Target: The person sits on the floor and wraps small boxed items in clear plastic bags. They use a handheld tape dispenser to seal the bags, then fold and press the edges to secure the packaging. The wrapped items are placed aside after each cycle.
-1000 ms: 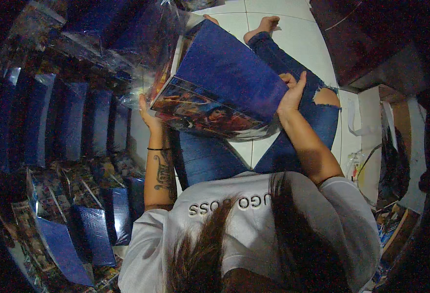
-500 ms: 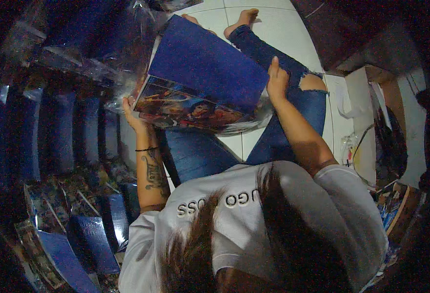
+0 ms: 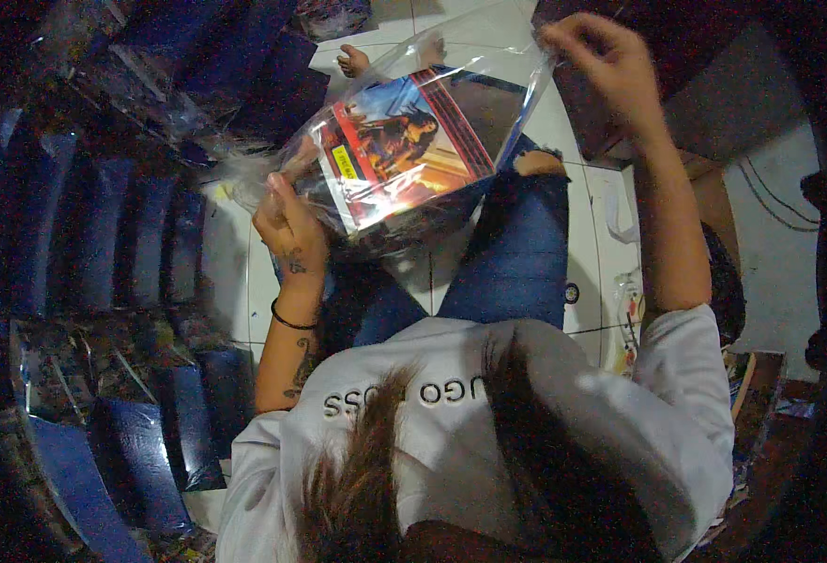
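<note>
A flat box (image 3: 404, 141) with a colourful printed picture, a red border and a small yellow label lies tilted above my lap inside a clear plastic bag (image 3: 474, 47). My left hand (image 3: 291, 225) is closed on the bag at the near left corner of the box. Whether it grips the box too, I cannot tell. Up at the far right, my right hand (image 3: 606, 70) pinches the bag's corner and holds the plastic stretched away from the box. Glare covers part of the printed face.
Stacks of blue boxes (image 3: 132, 450) in shiny wrap fill my left side. More wrapped blue boxes (image 3: 207, 75) stand at the far left. My jeans-clad legs (image 3: 516, 244) rest on white floor tiles (image 3: 587, 272). A small wheel (image 3: 572, 293) lies right of my leg.
The box has turned from its plain blue side to its printed face. My right hand has left the box's right edge and risen to the far right with the bag's corner.
</note>
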{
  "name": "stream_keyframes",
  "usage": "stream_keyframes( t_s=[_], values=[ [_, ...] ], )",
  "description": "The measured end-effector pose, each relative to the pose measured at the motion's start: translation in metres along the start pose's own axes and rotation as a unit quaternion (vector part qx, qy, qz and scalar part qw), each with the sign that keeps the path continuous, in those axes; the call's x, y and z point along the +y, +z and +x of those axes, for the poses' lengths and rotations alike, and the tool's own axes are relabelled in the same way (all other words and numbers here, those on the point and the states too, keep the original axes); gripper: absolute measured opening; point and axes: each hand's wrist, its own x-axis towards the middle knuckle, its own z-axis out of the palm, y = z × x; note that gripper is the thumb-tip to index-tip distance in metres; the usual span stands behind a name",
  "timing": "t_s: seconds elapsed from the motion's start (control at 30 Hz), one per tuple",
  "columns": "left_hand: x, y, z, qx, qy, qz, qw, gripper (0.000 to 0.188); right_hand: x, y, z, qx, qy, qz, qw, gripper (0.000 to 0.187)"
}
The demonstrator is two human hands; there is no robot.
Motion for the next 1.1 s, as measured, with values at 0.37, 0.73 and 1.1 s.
stream_keyframes(
  t_s=[0.37,0.73,1.1],
  values=[
    [-0.003,0.021,-0.036,-0.007,0.067,0.014,0.998,0.036,-0.020,0.003,0.022,0.025,0.032,-0.140,0.989,0.016],
    [-0.017,0.031,-0.028,0.015,0.150,0.011,0.989,0.032,-0.076,0.028,0.066,-0.038,-0.438,-0.271,0.856,0.020],
    [0.062,0.058,-0.049,-0.241,0.521,0.336,0.746,0.082,-0.052,0.068,0.107,-0.374,-0.431,-0.207,0.795,0.025]
  ],
)
